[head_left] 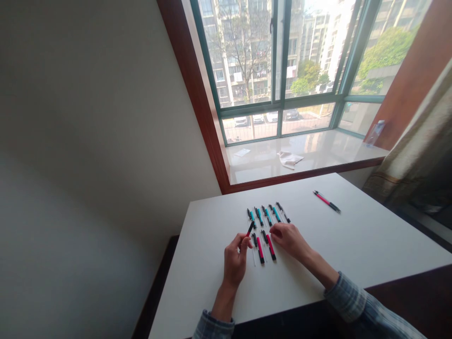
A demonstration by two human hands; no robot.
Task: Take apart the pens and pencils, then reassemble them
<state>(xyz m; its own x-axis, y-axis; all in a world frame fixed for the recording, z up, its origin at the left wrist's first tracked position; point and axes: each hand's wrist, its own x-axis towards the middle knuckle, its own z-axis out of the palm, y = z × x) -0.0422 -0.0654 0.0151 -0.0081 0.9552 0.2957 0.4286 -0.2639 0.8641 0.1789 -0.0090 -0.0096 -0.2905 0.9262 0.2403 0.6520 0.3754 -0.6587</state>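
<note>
My left hand (pixel 236 259) is closed round a red and black pen barrel (pixel 250 229), its black end pointing up and away. To its right, my right hand (pixel 286 238) rests low over the table with fingers curled together; whatever they hold, if anything, is hidden. Between the hands lie a red pen barrel (pixel 260 250) and another red barrel (pixel 271 247), each with a black end. Beside them are a black pen part (pixel 254 240), a second black part (pixel 264 236) and thin pale refills. Beyond is a row of disassembled turquoise and black pens (pixel 268 215).
Two pens (pixel 326 202), at least one red and black, lie together on the right of the white table (pixel 353 235). A crumpled white cloth or tissue (pixel 290 159), a flat white paper (pixel 242 152) and a clear bottle (pixel 375 133) are on the windowsill. A wall stands left.
</note>
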